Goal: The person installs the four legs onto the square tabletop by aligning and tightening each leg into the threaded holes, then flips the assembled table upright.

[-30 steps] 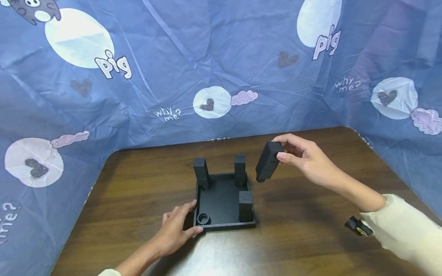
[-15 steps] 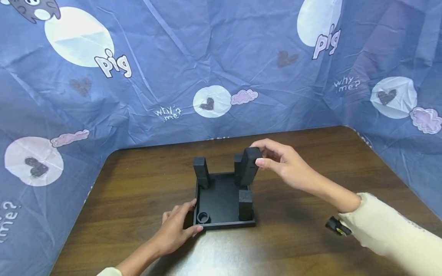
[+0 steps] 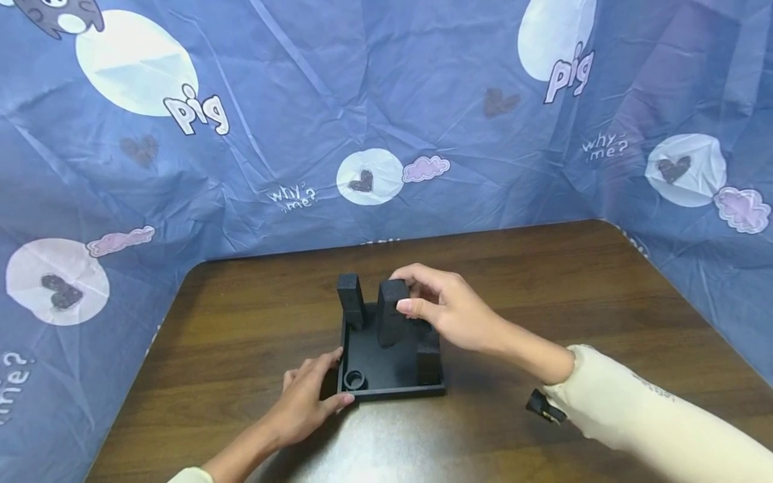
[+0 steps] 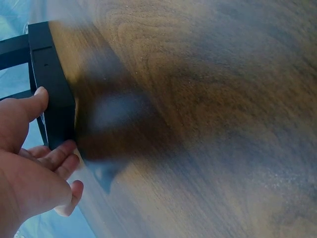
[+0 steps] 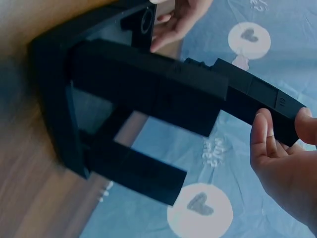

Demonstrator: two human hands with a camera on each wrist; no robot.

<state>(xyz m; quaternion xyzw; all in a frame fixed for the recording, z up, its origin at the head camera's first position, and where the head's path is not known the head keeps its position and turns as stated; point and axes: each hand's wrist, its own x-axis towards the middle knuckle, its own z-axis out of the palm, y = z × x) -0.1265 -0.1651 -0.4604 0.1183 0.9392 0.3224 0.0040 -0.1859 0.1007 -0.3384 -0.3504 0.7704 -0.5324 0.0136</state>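
Observation:
A black square tray point(image 3: 391, 392) sits mid-table with upright black posts at its back left point(image 3: 351, 300) and front right point(image 3: 429, 359); a round socket point(image 3: 354, 380) is at its front left corner. My right hand point(image 3: 415, 298) pinches the top of a long black block point(image 3: 392, 315) and holds it upright over the tray's middle, hiding the back right corner. In the right wrist view the block point(image 5: 257, 96) reaches from my right hand point(image 5: 280, 144) toward the tray point(image 5: 49, 99). My left hand point(image 3: 314, 396) grips the tray's front left corner, its wall point(image 4: 52, 94) between thumb and fingers point(image 4: 62, 152).
The brown wooden table point(image 3: 543, 302) is walled at the back and both sides by a blue printed cloth point(image 3: 386, 100). A small black camera point(image 3: 543, 406) hangs at my right wrist.
My right hand has carried the block leftward from beside the tray's right edge to above its middle and lowered it a little. The left hand and tray have stayed put.

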